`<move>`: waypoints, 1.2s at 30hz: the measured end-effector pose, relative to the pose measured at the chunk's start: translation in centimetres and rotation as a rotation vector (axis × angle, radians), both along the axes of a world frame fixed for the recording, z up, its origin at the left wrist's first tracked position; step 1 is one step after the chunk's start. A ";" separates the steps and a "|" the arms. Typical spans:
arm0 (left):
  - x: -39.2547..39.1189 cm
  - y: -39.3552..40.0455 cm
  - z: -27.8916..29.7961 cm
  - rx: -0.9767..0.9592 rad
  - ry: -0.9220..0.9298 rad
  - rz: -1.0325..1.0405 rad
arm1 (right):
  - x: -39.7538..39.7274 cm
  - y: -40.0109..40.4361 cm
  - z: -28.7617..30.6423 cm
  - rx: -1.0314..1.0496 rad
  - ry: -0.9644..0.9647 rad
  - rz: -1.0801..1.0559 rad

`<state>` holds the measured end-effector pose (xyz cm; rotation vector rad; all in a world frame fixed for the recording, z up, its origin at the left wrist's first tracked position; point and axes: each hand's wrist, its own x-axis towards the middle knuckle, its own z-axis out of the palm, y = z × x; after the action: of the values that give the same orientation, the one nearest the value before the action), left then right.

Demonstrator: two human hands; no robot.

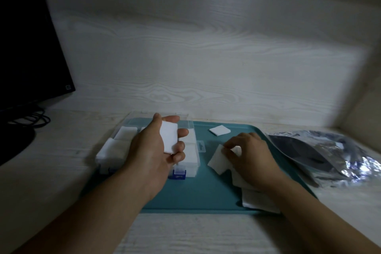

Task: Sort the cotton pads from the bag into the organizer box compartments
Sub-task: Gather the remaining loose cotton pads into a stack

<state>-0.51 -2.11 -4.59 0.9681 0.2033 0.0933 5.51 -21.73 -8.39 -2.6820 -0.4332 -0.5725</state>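
My left hand (153, 146) holds a small stack of white cotton pads (170, 139) above the clear organizer box (190, 156), whose compartments hold white pads. My right hand (250, 156) rests on the teal tray (195, 192), its fingertips pinching a cotton pad (217, 162) off a loose pile. More pads (257, 202) lie under my right wrist. One single pad (219, 130) lies alone at the tray's far side. The silvery bag (321, 156) lies crumpled to the right of the tray.
A dark monitor (26, 47) with its stand and cables (33, 119) stands at the left. A pale wood-grain wall rises right behind the tray, and a side wall closes in at the right. The box's blue latch (178, 173) faces me.
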 end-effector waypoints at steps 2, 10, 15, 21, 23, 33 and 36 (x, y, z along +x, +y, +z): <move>0.0 0.0 0.0 0.001 0.002 0.001 | -0.1 -0.1 0.4 0.097 -0.025 0.044; 0.1 0.1 0.0 0.016 -0.005 0.017 | 0.5 -0.7 0.1 0.047 0.064 0.053; 0.0 -0.1 -0.2 0.043 0.009 0.006 | 0.2 -0.5 0.2 0.027 -0.161 0.156; 0.1 -0.6 -0.4 0.126 0.012 -0.004 | -1.0 -0.4 2.6 0.570 0.079 0.348; 0.2 -0.9 -0.5 0.171 0.011 -0.011 | -1.5 -0.2 3.1 0.670 0.097 0.395; -1.2 -3.2 -1.1 0.130 0.087 -0.365 | -4.2 2.0 2.7 0.331 -0.155 0.446; -1.4 -3.4 -1.1 0.104 0.094 -0.369 | -3.9 2.2 2.3 0.216 -0.280 0.439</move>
<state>-1.87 -5.52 -5.72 1.1003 0.1039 -0.2825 1.57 -19.55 -6.09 -2.2096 -0.9470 -0.8046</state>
